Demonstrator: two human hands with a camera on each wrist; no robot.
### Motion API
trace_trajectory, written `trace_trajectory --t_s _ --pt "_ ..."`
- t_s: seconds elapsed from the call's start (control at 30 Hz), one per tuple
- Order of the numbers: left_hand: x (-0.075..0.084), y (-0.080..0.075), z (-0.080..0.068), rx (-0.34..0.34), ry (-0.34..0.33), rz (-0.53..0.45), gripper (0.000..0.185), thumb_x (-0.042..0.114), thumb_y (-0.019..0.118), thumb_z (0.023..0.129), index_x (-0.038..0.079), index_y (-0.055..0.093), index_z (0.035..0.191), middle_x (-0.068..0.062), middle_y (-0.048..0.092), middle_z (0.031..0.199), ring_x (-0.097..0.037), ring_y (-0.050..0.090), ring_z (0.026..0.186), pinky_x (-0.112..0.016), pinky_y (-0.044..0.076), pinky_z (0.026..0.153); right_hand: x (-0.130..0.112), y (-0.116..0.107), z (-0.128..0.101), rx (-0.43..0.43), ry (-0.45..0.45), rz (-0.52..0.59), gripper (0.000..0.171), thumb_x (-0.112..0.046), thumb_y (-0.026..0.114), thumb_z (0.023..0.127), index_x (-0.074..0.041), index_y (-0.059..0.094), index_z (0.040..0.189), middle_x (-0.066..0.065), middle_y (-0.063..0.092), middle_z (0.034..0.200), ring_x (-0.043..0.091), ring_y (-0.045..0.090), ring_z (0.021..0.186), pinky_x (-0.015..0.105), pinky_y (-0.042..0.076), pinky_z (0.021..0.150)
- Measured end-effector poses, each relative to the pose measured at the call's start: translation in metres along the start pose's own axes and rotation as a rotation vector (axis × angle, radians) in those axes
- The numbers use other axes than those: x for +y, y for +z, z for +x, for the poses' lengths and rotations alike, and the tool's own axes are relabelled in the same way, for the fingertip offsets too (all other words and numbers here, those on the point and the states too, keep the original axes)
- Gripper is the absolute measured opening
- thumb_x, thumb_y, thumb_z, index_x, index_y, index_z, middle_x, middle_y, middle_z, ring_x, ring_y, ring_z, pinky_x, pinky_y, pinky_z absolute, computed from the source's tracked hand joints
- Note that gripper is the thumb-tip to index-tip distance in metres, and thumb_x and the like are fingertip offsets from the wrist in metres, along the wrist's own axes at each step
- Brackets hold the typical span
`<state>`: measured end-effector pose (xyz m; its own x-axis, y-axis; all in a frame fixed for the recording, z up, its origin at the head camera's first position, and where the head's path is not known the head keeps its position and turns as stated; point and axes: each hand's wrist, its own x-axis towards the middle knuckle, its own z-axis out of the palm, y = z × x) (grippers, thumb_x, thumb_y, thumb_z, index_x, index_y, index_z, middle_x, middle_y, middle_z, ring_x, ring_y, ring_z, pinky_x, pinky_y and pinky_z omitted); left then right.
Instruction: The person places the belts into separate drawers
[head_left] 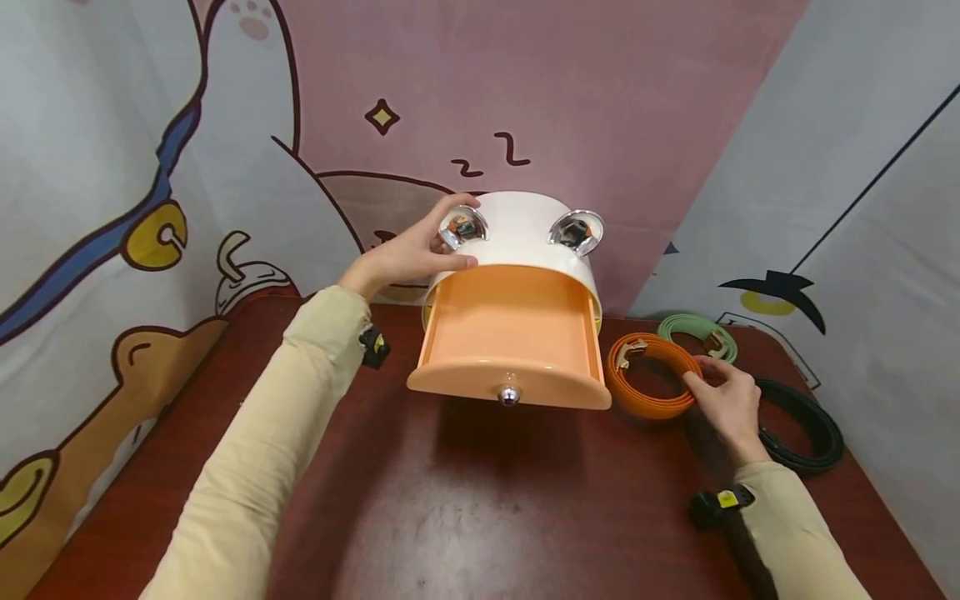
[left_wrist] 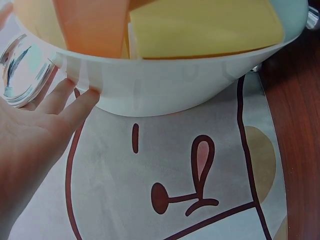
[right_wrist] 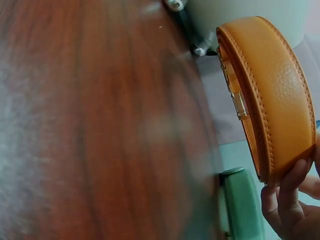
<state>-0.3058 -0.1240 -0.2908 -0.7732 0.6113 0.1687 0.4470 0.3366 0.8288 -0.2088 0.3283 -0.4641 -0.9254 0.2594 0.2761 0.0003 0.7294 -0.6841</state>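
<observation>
1. Box (head_left: 525, 242): white, round, sitting at 12 o'clock on the bench (head_left: 465, 517), its orange drawer (head_left: 510, 342) pulled out toward 6. It looks like light, hard, slick plastic that would slide if pushed.
2. Left hand (head_left: 416, 250) rests on the box's 9 o'clock side by a chrome knob (head_left: 461, 227); fingers lie nearly straight against the wall, bracing it and gripping nothing.
3. Orange belt (head_left: 651, 375) lies coiled on the bench at the drawer's 3 o'clock. It seems to be light, supple leather with some spring, best taken across the coil's edge.
4. Right hand (head_left: 727, 400) pinches the coil at its 4 o'clock rim, fingertips (right_wrist: 285, 192) curled round the edge.
5. Green belt (head_left: 697, 333) and black belt (head_left: 802, 425) lie beyond.
</observation>
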Motion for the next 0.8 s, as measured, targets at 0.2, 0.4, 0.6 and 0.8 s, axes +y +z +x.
trace_trajectory --t_s 0.2,0.4,0.6,0.8 --pt "0.001 0.0 0.0 0.002 -0.015 0.011 0.074 0.017 0.067 0.092 0.023 0.019 0.148 -0.01 0.037 0.131 -0.018 0.043 0.06 -0.029 0.038 0.061 -0.012 -0.011 0.003 0.003 -0.013 0.017 0.039 -0.02 0.064 0.092 0.005 0.062 0.122 0.027 0.065 0.109 -0.013 0.047 0.067 0.009 0.042 0.056" --pt "0.002 0.0 0.001 0.001 -0.017 0.002 0.074 0.017 0.067 0.092 0.024 0.019 0.148 -0.011 0.04 0.128 -0.018 0.041 0.06 -0.029 0.037 0.06 -0.023 -0.023 0.006 0.019 -0.033 0.016 0.04 -0.02 0.063 0.092 0.007 0.061 0.122 0.029 0.063 0.109 -0.016 0.046 0.064 0.008 0.041 0.054" --pt "0.002 0.0 0.0 0.0 -0.02 0.001 0.074 0.016 0.067 0.092 0.024 0.019 0.148 -0.01 0.038 0.131 -0.017 0.042 0.06 -0.028 0.037 0.059 -0.034 -0.036 0.009 0.022 -0.064 0.018 0.039 -0.021 0.063 0.093 0.005 0.063 0.121 0.028 0.064 0.107 -0.008 0.05 0.059 0.013 0.042 0.049" --pt "0.004 0.001 -0.001 0.009 -0.033 0.015 0.074 0.017 0.068 0.092 0.026 0.02 0.148 -0.008 0.035 0.136 -0.022 0.048 0.066 -0.03 0.04 0.063 -0.047 -0.048 0.012 0.014 -0.114 0.027 0.038 -0.019 0.062 0.093 0.006 0.063 0.12 0.029 0.064 0.107 -0.014 0.049 0.068 0.007 0.042 0.056"
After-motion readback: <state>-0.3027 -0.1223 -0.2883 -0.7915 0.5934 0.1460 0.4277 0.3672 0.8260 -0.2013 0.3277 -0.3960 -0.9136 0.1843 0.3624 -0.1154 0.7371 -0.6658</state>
